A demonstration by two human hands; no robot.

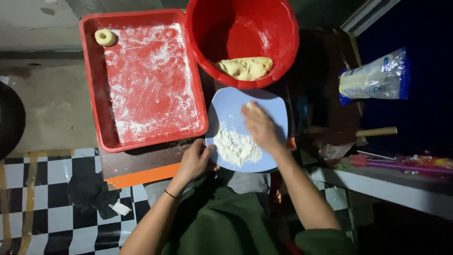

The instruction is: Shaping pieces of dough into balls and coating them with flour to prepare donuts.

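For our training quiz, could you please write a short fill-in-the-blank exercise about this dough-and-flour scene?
1. The left hand grips the rim of the pale blue ____.
2. The lump of dough lies inside the red ____.
3. The single dough ring sits in a corner of the floured red ____.
4. The right hand is over the plate beside a pile of ____.

Missing words: plate; bowl; tray; flour

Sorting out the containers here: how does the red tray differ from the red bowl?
The tray is flat, rectangular and dusted with flour; the bowl is deep and round. The tray holds one small dough ring in a corner; the bowl holds a large dough lump. Both are red, and neither hand touches them.
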